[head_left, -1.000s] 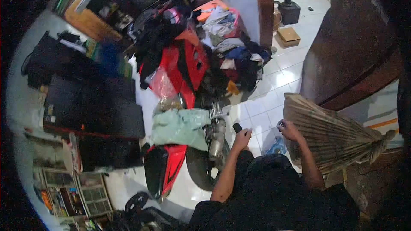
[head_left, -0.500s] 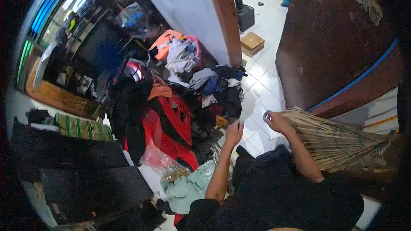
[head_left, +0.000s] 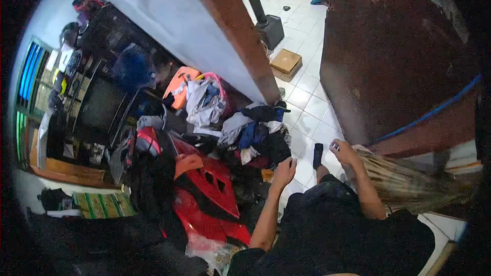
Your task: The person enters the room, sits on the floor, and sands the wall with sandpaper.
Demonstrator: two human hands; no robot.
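Observation:
My left hand (head_left: 284, 173) is raised at chest height, in front of the dark clothes on the floor, with its fingers curled; I cannot make out anything in it. To its right, my right hand (head_left: 343, 152) is held up over the white tiles with thumb and fingers bent and a gap between them, holding nothing. The two hands are apart. Beyond my left hand lies a heap of clothes (head_left: 254, 132). Beside my right forearm hangs a striped cloth (head_left: 394, 176). Between my hands, lower down, my foot in a dark sock (head_left: 318, 154) is on the tiles.
A red motorbike (head_left: 212, 189) stands to the left. Behind it is a pink-rimmed basket of laundry (head_left: 204, 103) by a wall with a brown edge (head_left: 235, 25). A cardboard box (head_left: 286, 62) and a black speaker (head_left: 271, 31) are on the tiles. A brown panel (head_left: 378, 56) stands right.
The view has shifted, and the motorbike and clothes sit lower in it. My socked foot has come into sight between my hands. Both hands remain raised and apart.

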